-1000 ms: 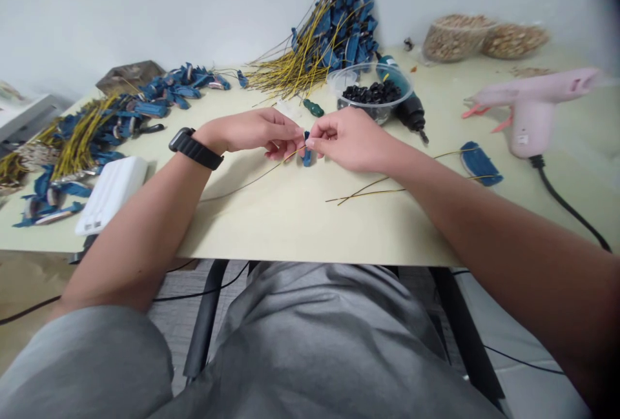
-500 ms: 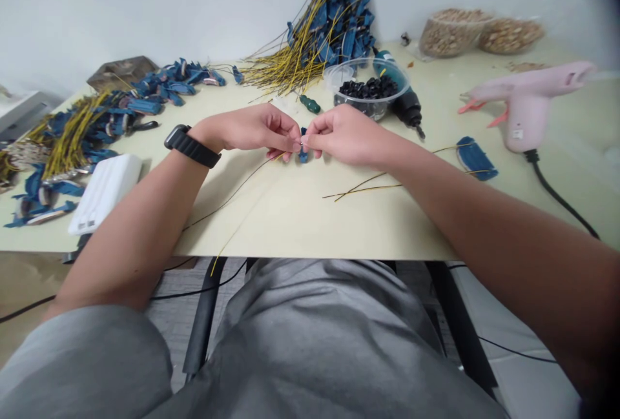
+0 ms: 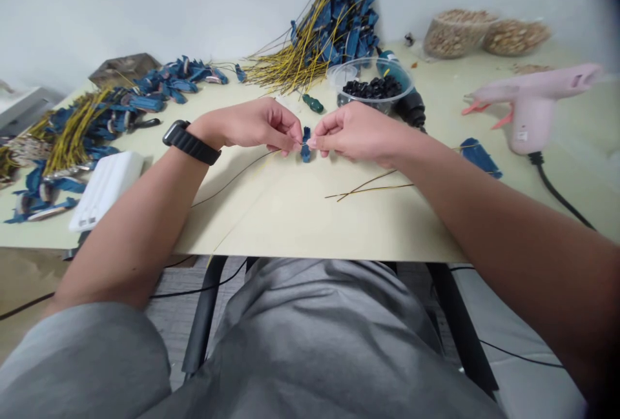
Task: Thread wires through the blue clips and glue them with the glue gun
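My left hand (image 3: 274,125), with a black watch on its wrist, pinches thin yellow and dark wires (image 3: 231,178) that trail down toward the table's front edge. A small blue piece (image 3: 305,153) shows between my two hands, partly hidden by the fingertips. Just to the right of it, my right hand (image 3: 346,132) has thumb and fingers closed in a pinch; what lies in that pinch is too small to make out. Under my right forearm, a blue part (image 3: 480,158) with long thin wires (image 3: 372,189) lies on the table.
Behind my hands are a green screwdriver-like handle (image 3: 312,104), a clear tub (image 3: 334,77) of small black parts and a dark power tool (image 3: 411,108). A pink glue gun (image 3: 527,109) stands right. Blue wired parts (image 3: 351,12) pile up behind; a white box (image 3: 107,188) sits left.
My hands have drawn slightly apart, the right one moving a little to the right. More of the blue piece shows between them. The whole view has shifted slightly.
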A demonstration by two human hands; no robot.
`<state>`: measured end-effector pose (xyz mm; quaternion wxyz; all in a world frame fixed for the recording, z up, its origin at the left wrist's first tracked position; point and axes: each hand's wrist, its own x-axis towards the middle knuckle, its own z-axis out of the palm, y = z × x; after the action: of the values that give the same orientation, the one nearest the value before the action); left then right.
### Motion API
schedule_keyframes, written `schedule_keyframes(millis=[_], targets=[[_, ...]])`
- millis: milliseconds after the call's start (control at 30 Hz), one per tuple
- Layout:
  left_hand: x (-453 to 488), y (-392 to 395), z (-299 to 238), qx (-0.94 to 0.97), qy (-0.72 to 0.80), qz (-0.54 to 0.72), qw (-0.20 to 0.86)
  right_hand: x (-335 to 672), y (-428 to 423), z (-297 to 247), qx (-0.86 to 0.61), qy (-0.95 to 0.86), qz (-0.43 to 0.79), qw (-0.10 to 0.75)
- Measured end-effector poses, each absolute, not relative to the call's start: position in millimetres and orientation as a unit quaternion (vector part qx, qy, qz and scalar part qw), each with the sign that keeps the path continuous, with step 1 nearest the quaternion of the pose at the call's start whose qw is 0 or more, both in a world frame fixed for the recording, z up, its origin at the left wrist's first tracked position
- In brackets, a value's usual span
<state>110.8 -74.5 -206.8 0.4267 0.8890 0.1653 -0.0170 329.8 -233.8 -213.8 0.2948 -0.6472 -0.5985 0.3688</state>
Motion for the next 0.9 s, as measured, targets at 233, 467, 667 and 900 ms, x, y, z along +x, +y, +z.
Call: schedule_keyframes(millis=[233,467,667,900], targets=[[111.8,-77.2,-207.4,0.887,0.160,-0.026,0.432,327.7,-234.4,-215.9,-0.635,-0.615,0.372,0.283],[113.3,-76.1,-212.4,0.887,0.159,-0.027,0.433,329.1,-234.5,-215.4,-0.645,-0.611,0.364,0.279],[113.5,-75.3,-215.1,0.885,0.155,-0.018,0.439,329.0,-235.9,-215.1,-0.636,-0.615,0.364,0.290],[112.3,-70.4,-221.4,0.881,0.161,-0.005,0.445,329.4,-236.1,-215.4,-0.651,-0.619,0.342,0.275]])
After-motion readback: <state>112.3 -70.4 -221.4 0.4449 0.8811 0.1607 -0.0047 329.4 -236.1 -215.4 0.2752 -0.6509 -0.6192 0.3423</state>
